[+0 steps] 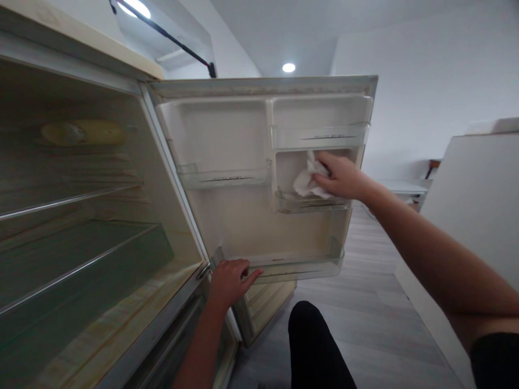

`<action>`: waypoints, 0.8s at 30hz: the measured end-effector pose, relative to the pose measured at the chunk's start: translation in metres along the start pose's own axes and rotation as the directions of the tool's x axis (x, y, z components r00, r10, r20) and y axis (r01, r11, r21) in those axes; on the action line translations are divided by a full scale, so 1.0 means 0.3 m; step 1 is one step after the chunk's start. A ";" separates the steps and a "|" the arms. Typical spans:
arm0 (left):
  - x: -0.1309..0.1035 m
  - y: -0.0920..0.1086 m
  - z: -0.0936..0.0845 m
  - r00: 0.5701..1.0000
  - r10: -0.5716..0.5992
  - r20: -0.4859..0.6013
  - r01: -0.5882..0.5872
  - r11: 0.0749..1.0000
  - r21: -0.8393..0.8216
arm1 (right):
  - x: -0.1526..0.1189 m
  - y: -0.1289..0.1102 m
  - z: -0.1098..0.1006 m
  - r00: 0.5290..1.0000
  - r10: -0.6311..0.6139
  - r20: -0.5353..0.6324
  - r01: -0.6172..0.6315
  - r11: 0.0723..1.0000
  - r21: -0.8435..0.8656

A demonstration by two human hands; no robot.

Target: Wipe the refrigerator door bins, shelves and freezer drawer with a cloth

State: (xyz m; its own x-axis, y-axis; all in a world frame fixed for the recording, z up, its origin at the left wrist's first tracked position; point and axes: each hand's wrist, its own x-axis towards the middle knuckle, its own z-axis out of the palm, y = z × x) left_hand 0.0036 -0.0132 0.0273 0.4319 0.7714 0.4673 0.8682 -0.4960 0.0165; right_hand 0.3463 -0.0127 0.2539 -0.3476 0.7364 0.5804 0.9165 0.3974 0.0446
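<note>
My right hand (337, 176) is closed around a crumpled white wipe (307, 182), pressed in above the small door shelf (290, 204) on the right half of the open fridge door (229, 127). Whether the wipe is paper or cloth I cannot tell. Lower down, my left hand (231, 281) grips the left end of the clear bottom door shelf (302, 270), its fingers hooked over the rim and its thumb lying along the front. Two more clear shelves, the left one (227, 178) and the upper right one (320, 136), are fixed to the same door.
On the left the fridge interior (162, 178) stands open, with glass shelves (77, 270) and a yellowish cylinder-shaped thing (83, 133) near its top. A lower door (267, 308) hangs open below. My knee (310, 335) is over the grey floor (373, 302). A white cabinet (474, 216) stands right.
</note>
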 end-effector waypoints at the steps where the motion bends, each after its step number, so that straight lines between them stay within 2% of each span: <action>1: 0.000 -0.001 0.001 1.000 0.000 -0.004 0.000 1.000 0.000 | -0.029 -0.036 0.005 0.990 0.028 -0.136 -0.031 0.999 -0.020; 3: 0.001 -0.003 0.004 1.000 -0.003 -0.009 0.003 1.000 0.003 | -0.090 -0.113 0.033 0.956 0.007 -0.293 -0.024 0.998 -0.054; 5: 0.002 -0.004 0.007 1.000 -0.004 -0.009 0.004 1.000 0.002 | -0.138 -0.186 0.090 0.944 -0.113 -0.310 0.078 0.989 -0.123; 7: 0.002 -0.005 0.010 1.000 -0.004 -0.003 0.004 1.000 0.000 | -0.156 -0.243 0.178 0.921 -0.253 -0.295 0.192 0.956 -0.221; 9: 0.002 -0.003 0.011 1.000 -0.001 0.000 0.001 1.000 0.007 | -0.143 -0.279 0.279 0.866 -0.367 -0.340 0.255 0.908 -0.331; 11: 0.003 0.000 0.011 1.000 0.002 -0.006 -0.002 1.000 0.021 | -0.113 -0.296 0.370 0.801 -0.447 -0.398 0.268 0.862 -0.430; 14: 0.006 0.005 0.013 1.000 0.005 -0.018 -0.004 0.999 0.045 | -0.079 -0.294 0.449 0.760 -0.464 -0.455 0.260 0.859 -0.442; 17: 0.011 0.009 0.022 1.000 0.011 -0.028 -0.009 0.997 0.072 | -0.094 -0.257 0.459 0.773 -0.364 -0.519 0.202 0.918 -0.343; 19: 0.017 0.011 0.030 0.999 0.014 -0.045 -0.010 0.996 0.090 | -0.128 -0.207 0.451 0.798 -0.214 -0.563 0.084 0.965 -0.249; 21: 0.025 0.016 0.038 0.997 0.011 -0.071 -0.003 0.994 0.106 | -0.172 -0.140 0.447 0.795 -0.028 -0.606 -0.058 0.991 -0.121; 23: 0.036 0.023 0.044 0.995 0.000 -0.096 0.011 0.993 0.115 | -0.215 -0.070 0.454 0.736 0.147 -0.661 -0.132 0.989 0.073; 24: 0.042 0.028 0.046 0.995 -0.006 -0.102 0.018 0.993 0.115 | -0.234 -0.040 0.462 0.681 0.255 -0.686 -0.143 0.966 0.216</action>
State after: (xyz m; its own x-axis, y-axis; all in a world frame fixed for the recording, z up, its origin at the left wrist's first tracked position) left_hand 0.0198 -0.0022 0.0212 0.3992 0.7298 0.5550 0.8981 -0.4331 -0.0765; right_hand 0.3323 0.0067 0.0998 0.1324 0.2271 0.9648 0.8924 0.3964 -0.2157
